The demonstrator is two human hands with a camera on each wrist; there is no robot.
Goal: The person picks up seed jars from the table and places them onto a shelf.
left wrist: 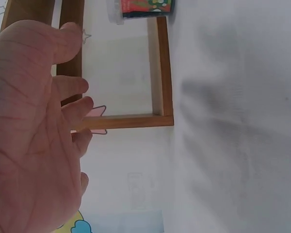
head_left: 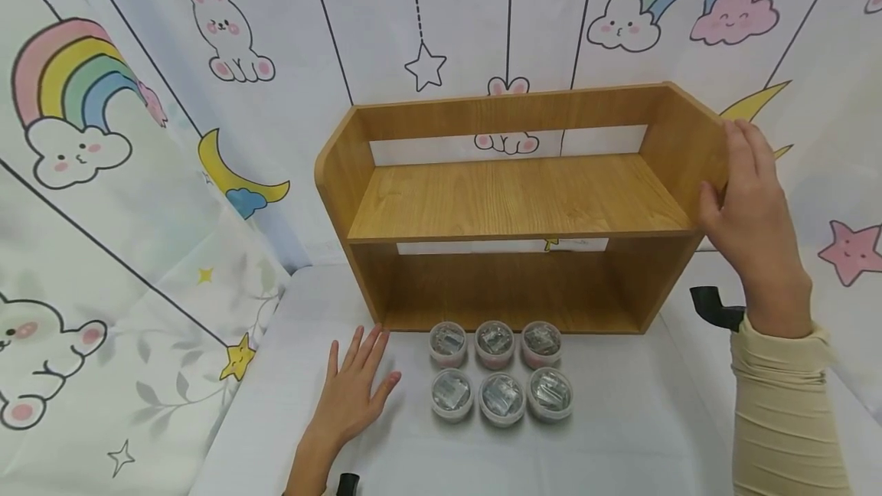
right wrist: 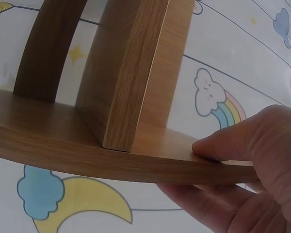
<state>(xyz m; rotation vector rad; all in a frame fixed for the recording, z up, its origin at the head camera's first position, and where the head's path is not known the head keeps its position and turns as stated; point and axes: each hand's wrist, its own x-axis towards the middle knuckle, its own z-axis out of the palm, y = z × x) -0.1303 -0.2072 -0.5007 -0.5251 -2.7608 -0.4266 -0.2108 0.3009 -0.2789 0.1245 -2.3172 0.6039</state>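
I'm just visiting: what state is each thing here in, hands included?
Wooden shelf: standing upright on the white tabletop.
Six small tubs: upright, two rows of three in front of the shelf; they look lidded.
Right hand: gripping the shelf's right side panel between thumb and fingers.
Left hand: fingers extended, near the shelf's lower left corner.
Printed backdrop: hanging behind the shelf.

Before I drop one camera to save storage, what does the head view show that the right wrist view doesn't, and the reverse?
Only the head view shows six lidded tubs, the left hand and the white tabletop. Only the right wrist view shows a blue shape printed on the backdrop, upper right in that picture. Both show the wooden shelf, the right hand gripping its right side panel, and the backdrop.
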